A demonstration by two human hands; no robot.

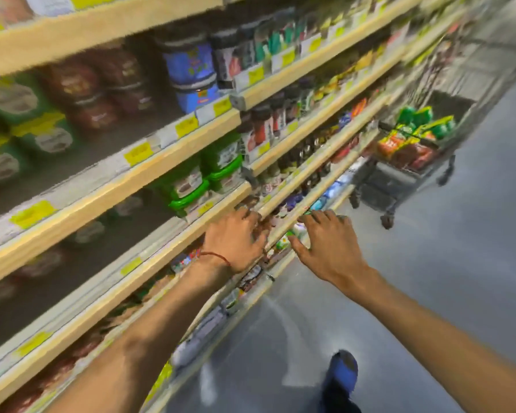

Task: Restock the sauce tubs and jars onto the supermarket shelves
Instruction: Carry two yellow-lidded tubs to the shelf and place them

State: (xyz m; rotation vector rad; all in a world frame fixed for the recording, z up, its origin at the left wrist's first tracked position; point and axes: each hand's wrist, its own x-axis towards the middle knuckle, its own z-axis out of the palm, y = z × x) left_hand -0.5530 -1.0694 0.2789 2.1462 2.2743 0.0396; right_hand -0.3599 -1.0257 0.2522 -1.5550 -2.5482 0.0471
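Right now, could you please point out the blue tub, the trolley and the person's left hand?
blue tub [189,65]: head view, on its front label.
trolley [379,186]: head view, on its dark lower frame.
left hand [236,242]: head view, on its back.

Stocked shelves [149,186] on the left, trolley [411,150] far right — both hands between, left hand [236,242], right hand [328,245].

Both arms stretch forward, left hand [236,236] and right hand [325,242] palms down, fingers spread, empty.
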